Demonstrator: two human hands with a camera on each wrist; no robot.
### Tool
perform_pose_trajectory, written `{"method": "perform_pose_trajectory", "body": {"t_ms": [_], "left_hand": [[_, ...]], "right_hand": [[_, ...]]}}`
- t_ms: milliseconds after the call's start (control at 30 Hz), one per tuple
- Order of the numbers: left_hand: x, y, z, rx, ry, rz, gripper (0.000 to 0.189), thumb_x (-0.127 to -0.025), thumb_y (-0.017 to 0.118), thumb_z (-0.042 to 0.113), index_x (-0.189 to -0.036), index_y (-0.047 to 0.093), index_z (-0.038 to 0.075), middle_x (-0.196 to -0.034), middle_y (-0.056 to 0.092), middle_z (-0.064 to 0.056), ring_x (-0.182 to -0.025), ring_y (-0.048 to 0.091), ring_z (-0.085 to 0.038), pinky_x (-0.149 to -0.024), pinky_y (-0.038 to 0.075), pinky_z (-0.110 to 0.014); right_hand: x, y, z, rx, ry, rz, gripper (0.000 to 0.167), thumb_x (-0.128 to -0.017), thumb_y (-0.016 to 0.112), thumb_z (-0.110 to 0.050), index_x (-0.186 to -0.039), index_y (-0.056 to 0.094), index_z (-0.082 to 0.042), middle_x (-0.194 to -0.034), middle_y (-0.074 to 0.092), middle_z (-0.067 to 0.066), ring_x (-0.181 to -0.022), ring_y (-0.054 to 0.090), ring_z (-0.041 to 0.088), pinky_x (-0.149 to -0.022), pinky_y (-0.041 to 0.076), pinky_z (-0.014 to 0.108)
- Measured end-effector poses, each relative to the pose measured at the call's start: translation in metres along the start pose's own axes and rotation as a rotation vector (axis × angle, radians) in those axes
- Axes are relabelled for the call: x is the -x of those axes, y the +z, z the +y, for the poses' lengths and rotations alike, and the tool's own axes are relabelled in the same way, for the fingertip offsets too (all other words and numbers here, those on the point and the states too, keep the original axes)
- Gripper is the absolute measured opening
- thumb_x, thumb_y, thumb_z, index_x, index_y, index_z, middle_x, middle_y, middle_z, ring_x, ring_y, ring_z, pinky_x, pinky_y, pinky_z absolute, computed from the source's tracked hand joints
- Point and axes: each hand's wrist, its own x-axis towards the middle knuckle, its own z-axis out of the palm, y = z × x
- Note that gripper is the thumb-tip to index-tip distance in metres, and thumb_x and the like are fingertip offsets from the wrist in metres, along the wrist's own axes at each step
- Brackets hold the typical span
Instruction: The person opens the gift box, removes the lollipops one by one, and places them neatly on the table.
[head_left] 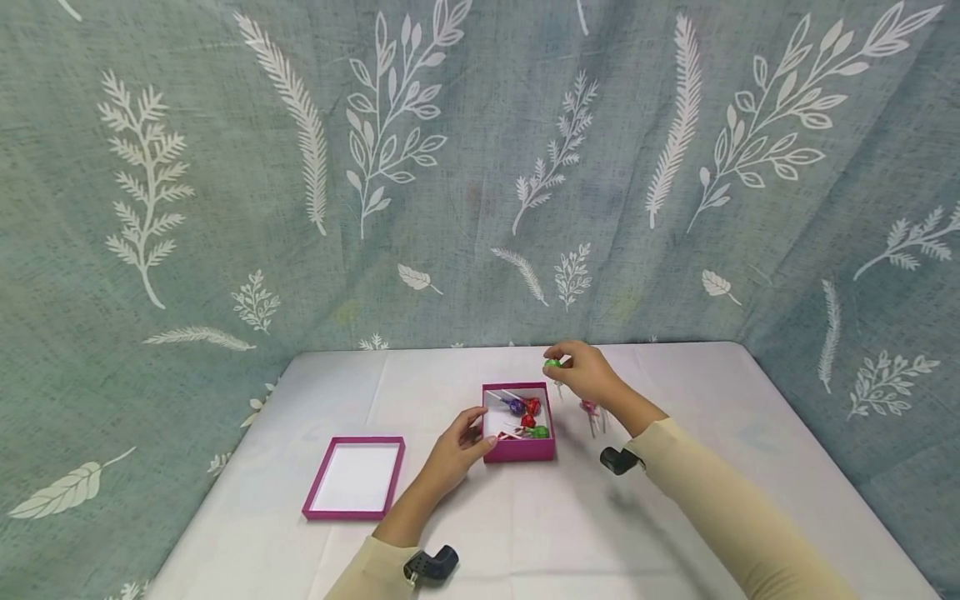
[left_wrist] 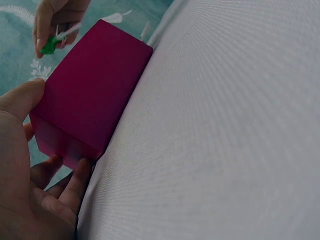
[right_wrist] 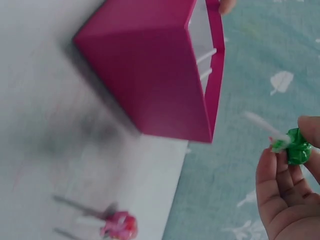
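Pinching the green lollipop [right_wrist: 300,147] by its wrapped head between thumb and fingertips, beyond the magenta box [head_left: 521,451], the right hand [head_left: 587,372] should, I'd say, lower it gently inside while the left hand [head_left: 452,454] grips the box's near left corner.

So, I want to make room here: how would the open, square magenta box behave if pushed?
The magenta box would probably slide rather than tip, as it looks wider than tall. Its straight edges and crisp corners suggest stiff walls. The round-headed, wrapped lollipops inside lie loose, so they might shift or roll.
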Motion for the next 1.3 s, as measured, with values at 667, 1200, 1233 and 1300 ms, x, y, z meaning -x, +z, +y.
{"method": "perform_pose_trajectory", "body": {"t_ms": [667,1200,1233,1300], "left_hand": [[0.003,0.000,0.003,0.015,-0.014,-0.009,0.065,-0.087,0.072,0.040,-0.142,0.046,0.018,-0.149,0.039,-0.019,-0.130,0.046,-0.034,-0.105,0.041,-0.045],[0.000,0.000,0.005,-0.012,-0.031,-0.011,0.060,-0.091,0.070,0.027,-0.144,0.044,0.014,-0.149,0.037,-0.022,-0.130,0.045,-0.037,-0.103,0.042,-0.047],[0.000,0.000,0.004,-0.004,-0.033,-0.007,0.061,-0.091,0.070,0.029,-0.144,0.044,0.015,-0.149,0.038,-0.021,-0.130,0.045,-0.036,-0.104,0.041,-0.047],[0.000,0.001,0.001,0.008,-0.031,-0.002,0.061,-0.090,0.071,0.032,-0.143,0.046,0.018,-0.149,0.039,-0.019,-0.130,0.046,-0.035,-0.104,0.042,-0.046]], "right_hand": [[0.019,-0.025,0.059,0.000,0.120,0.033,0.032,-0.090,0.071,-0.019,-0.120,0.065,-0.010,-0.124,0.058,0.008,-0.101,0.061,0.026,-0.074,0.056,0.037],[0.031,-0.032,0.091,0.025,0.220,0.068,0.037,-0.091,0.068,-0.020,-0.124,0.062,-0.005,-0.121,0.059,0.013,-0.105,0.058,0.031,-0.078,0.054,0.043],[0.032,-0.032,0.092,0.021,0.224,0.069,0.038,-0.091,0.068,-0.019,-0.125,0.061,-0.004,-0.122,0.059,0.014,-0.105,0.058,0.032,-0.078,0.054,0.043],[0.032,-0.033,0.097,0.013,0.232,0.070,0.039,-0.091,0.069,-0.019,-0.125,0.061,-0.002,-0.122,0.058,0.016,-0.104,0.058,0.032,-0.078,0.053,0.043]]}}
